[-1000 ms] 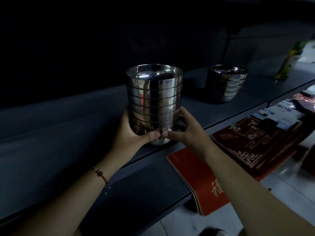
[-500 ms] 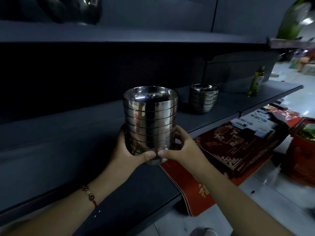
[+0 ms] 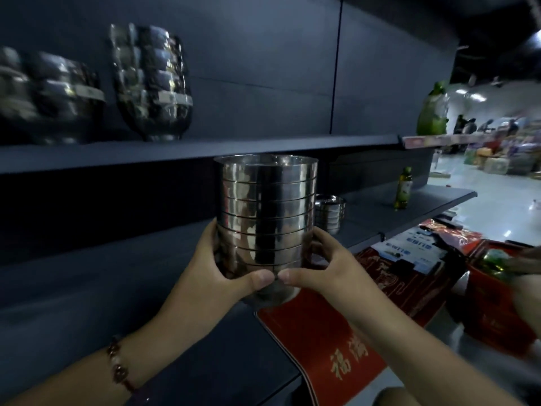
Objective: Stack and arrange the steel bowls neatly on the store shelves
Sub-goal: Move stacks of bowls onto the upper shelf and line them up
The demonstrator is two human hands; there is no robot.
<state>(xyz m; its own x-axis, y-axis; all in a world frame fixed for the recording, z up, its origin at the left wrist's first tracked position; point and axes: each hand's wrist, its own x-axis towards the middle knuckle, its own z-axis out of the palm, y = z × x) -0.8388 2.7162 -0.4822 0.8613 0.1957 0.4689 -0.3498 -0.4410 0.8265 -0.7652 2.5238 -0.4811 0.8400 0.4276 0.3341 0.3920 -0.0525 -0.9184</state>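
A tall stack of several nested steel bowls (image 3: 265,218) is held up in front of the dark shelves, its rim level with the upper shelf's edge. My left hand (image 3: 216,276) grips its lower left side and my right hand (image 3: 325,268) its lower right, thumbs nearly touching in front. A shorter stack of steel bowls (image 3: 329,212) stands on the middle shelf (image 3: 409,206) behind it. Two more bowl stacks, one tall (image 3: 152,83) and one lower (image 3: 49,98), stand on the upper shelf (image 3: 263,145), blurred.
A green bottle (image 3: 404,187) stands on the middle shelf to the right. A green figurine (image 3: 433,112) sits at the upper shelf's right end. Red boxes and packets (image 3: 409,276) lie below right. The lower shelf (image 3: 205,361) juts out under my arms.
Both hands have lifted the bowl stack off the middle shelf and upward. My view has tilted up, bringing the upper shelf and its two bowl stacks into sight.
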